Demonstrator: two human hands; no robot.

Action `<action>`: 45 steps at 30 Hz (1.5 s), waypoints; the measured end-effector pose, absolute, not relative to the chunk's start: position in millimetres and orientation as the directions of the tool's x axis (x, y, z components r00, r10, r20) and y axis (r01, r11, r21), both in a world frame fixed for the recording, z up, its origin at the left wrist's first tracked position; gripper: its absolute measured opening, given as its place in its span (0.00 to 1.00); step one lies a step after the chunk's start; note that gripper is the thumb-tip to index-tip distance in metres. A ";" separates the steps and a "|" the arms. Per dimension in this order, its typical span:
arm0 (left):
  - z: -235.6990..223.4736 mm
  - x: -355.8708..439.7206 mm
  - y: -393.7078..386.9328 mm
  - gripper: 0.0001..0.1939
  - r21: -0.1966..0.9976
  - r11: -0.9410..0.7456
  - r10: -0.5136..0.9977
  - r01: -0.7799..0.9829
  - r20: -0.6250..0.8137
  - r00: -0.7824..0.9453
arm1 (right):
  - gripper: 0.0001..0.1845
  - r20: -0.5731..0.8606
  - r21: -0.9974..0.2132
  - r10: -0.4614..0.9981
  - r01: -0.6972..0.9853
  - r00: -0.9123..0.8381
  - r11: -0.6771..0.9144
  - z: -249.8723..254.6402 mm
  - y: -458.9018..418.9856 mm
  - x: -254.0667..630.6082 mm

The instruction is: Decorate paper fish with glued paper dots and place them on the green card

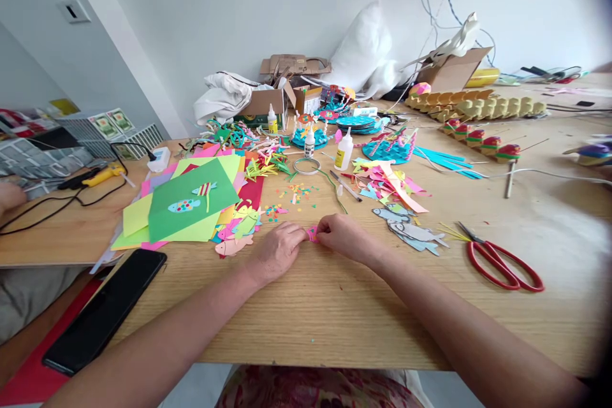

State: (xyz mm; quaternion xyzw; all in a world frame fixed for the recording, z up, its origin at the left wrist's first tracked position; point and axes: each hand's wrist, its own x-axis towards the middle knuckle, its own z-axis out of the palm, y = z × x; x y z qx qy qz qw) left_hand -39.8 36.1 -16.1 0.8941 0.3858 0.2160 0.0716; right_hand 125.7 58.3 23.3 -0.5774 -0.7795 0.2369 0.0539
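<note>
Both hands rest on the wooden table (pixel 335 312) and meet over a small pink paper piece (pixel 312 234). My left hand (pixel 280 250) pinches its left side with curled fingers. My right hand (pixel 342 236) pinches its right side. Most of the pink piece is hidden under the fingertips. Just left of the hands lie cut-out paper fish (pixel 234 243), and a green sheet with two decorated fish (pixel 191 204) tops a stack of coloured paper.
Red-handled scissors (pixel 502 261) lie to the right, grey paper fish (pixel 414 229) beside them. A black phone (pixel 105 309) lies at the front left edge. Glue bottles (pixel 343 150), paper scraps, crafts and cardboard boxes crowd the far side. Another person's hand (pixel 9 194) shows at far left.
</note>
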 end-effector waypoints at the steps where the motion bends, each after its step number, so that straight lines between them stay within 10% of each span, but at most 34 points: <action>1: -16.0 -40.0 36.0 0.13 0.298 -0.690 0.723 0.659 0.330 0.607 | 0.10 -0.190 -0.432 0.927 0.876 -0.323 0.216 23.1 58.3 125.8; 45: -14.2 -39.6 35.6 0.15 0.327 -0.690 0.724 0.646 0.320 0.611 | 0.13 0.044 -0.338 0.831 0.775 -0.555 0.535 15.1 55.6 136.5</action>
